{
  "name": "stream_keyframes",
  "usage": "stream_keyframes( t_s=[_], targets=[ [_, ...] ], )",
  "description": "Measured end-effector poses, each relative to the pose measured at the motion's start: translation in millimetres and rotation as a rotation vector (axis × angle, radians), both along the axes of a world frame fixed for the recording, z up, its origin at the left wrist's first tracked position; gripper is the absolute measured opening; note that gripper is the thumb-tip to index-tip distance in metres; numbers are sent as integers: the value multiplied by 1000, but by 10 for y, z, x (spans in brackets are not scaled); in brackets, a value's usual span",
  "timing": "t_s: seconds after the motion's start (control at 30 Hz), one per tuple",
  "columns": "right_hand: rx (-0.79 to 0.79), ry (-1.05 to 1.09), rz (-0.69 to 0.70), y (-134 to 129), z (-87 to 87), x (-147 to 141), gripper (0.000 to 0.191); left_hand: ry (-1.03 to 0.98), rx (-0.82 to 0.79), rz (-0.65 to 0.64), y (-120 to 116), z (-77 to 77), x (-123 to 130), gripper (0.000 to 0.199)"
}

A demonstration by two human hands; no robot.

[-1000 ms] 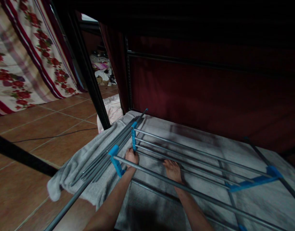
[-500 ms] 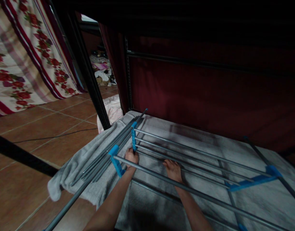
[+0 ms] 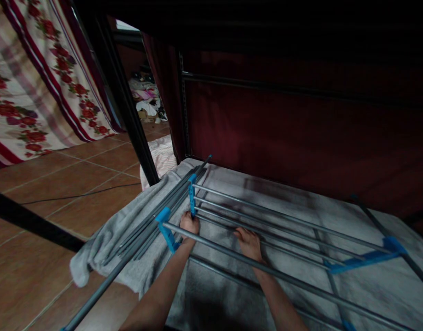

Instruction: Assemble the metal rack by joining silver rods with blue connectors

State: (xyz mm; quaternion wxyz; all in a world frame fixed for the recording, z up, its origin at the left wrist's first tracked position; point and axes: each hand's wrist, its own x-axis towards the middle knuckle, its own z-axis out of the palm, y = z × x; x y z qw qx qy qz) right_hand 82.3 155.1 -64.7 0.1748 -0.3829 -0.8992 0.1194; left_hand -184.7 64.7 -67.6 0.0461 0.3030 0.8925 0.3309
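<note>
A frame of grey metal tubes [image 3: 245, 261] with blue plastic brackets lies on a grey blanket [image 3: 225, 177]. My left hand [image 3: 189, 225] is closed at the lower end of the upright blue bracket [image 3: 192, 195], where the tubes meet it; its fingertips are partly hidden. Further right, my right hand [image 3: 248, 242] is beside the lowest inner tube, its fingers bent and slightly apart, with nothing visible in them. Both forearms pass beneath the long front tube. A second blue bracket [image 3: 167, 232] stands left of my left wrist. Loose grey tubes [image 3: 152, 220] lie in a bundle at the left.
A black metal post [image 3: 128, 105] rises at the left, with a dark bar [image 3: 35, 223] lower down. Dark red cloth [image 3: 283, 133] hangs behind the blanket. Tiled floor [image 3: 70, 179], a thin cable and a flowered curtain [image 3: 42, 78] are at the left.
</note>
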Motion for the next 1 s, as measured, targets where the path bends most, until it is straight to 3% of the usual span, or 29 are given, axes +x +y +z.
stream_keyframes(
  t_s=[1.0],
  targets=[
    [-44,-140,32,19,132,-39,32,30,-56,21,-20,42,41,23]
  ],
)
